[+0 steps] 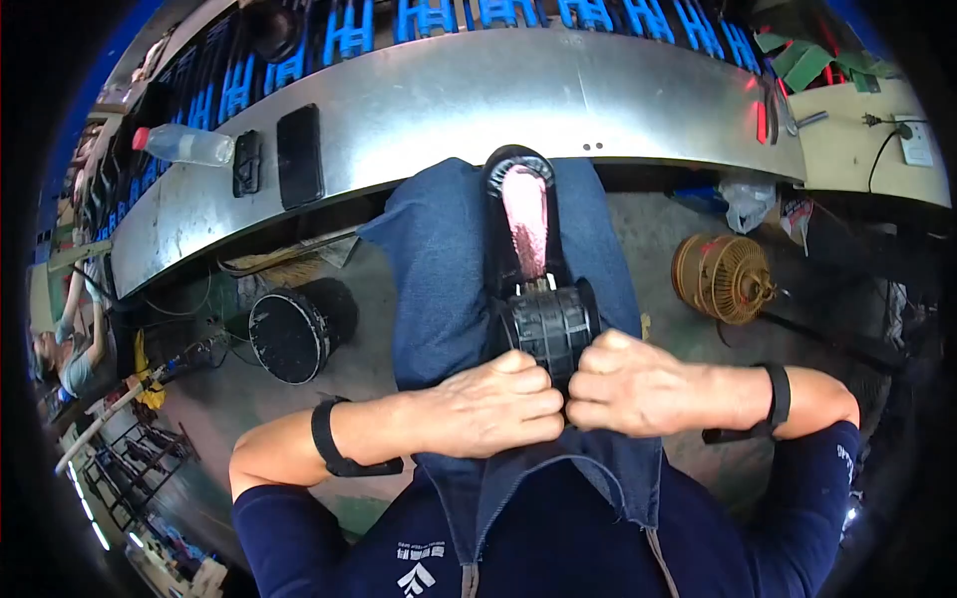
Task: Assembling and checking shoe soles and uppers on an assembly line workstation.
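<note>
Setting: workshop floor below us, with a long curved steel bench (478, 100) across the top and blue racks (349, 30) behind it.
Our lap: a denim cloth (439, 269) lies over our knees, reaching from the bench edge down to our body.
Part: a black device (533, 269) rests on the cloth, with a ribbed round drum (550, 329) at the near end and a long neck with a pink strip (526, 219) pointing at the bench.
Left hand (488, 407): curled into a fist against the drum's near left side, fingers tucked; we cannot tell what it pinches.
Right hand (628, 384): curled likewise at the drum's near right side, knuckles touching the left hand.
Wrists: a black band (324, 439) on the left, another on the right.
On the bench: a clear bottle (184, 145) with a red cap, and two dark phones (299, 154) beside it.
On the floor: a round black stool (289, 334) to our left, a golden wire fan (723, 277) to our right.
Far left: another person (70, 349) at work.
</note>
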The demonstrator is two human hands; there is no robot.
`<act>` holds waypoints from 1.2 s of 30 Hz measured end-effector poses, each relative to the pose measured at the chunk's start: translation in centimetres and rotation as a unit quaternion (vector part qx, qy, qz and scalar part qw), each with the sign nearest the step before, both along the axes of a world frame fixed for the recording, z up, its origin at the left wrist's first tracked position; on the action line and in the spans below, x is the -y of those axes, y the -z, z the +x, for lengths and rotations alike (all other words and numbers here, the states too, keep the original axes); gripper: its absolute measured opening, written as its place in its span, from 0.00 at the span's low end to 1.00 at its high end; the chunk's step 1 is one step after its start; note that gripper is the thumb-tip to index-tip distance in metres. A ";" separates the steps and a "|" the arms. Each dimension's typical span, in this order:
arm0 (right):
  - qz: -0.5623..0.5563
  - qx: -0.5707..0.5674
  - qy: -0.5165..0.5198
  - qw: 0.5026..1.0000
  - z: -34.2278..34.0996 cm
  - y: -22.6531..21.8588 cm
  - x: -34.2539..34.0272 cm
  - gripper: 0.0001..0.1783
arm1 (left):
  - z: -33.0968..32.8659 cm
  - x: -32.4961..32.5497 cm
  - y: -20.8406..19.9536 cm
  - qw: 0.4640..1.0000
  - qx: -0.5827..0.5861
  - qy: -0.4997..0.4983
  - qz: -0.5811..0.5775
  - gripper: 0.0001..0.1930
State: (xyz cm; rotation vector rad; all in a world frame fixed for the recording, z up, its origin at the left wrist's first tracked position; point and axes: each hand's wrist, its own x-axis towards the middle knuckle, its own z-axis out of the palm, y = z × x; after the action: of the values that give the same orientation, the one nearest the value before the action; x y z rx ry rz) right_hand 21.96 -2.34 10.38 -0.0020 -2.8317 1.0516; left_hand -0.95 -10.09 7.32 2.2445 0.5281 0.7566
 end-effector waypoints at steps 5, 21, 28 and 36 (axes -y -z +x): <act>0.005 -0.069 0.027 0.997 -0.9 2.7 -4.1 0.05 | -1.8 -3.2 1.9 0.998 -0.021 -0.053 0.031 0.06; -0.337 -0.069 0.137 0.929 -4.2 2.3 -13.2 0.20 | -4.0 -8.5 1.4 0.930 0.195 -0.216 -0.225 0.18; -0.234 0.001 0.292 0.927 -5.9 4.5 -13.6 0.22 | -4.7 -11.5 1.9 0.824 0.180 -0.311 -0.439 0.15; -0.148 0.004 0.336 0.930 -6.5 5.4 -12.9 0.21 | -5.0 -13.0 2.0 0.900 0.021 -0.346 -0.264 0.16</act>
State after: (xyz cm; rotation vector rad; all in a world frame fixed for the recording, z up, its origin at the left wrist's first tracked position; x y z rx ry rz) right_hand 15.44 10.58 4.95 -0.9266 -2.3277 1.2551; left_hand -5.91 2.92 5.33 1.5122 1.3702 0.8632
